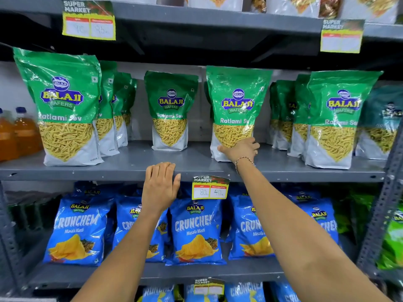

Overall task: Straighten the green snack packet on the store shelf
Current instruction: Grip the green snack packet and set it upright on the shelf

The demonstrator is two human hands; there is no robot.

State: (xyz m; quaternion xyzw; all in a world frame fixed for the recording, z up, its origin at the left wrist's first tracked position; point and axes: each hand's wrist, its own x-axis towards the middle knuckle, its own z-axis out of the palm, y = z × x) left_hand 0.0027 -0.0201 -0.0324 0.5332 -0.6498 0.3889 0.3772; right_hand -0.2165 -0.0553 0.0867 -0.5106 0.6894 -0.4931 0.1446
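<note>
Two bare forearms reach up from the lower edge toward a grey metal shelf [87,171]. On its front lip the left hand [160,187] lies flat, fingers [162,168] together and holding nothing. Just right of these fingers hangs a yellow price tag [210,188] reading "SUPER MARKET", "80" and "40". Further right and deeper, the right hand [242,149] presses on the lower front of a green snack packet [236,110], fingers curled against its right edge and thumb across its face; how firm the grip is I cannot tell. This packet stands nearly upright and reads "BALAJI WAFERS Ratlami Sev". Four such packets face front, with more half hidden behind. Below the hands stand blue packets [196,232] marked "CRUNCHEM Masala Masti". Two orange bottles [19,136] are cut off at far left.
</note>
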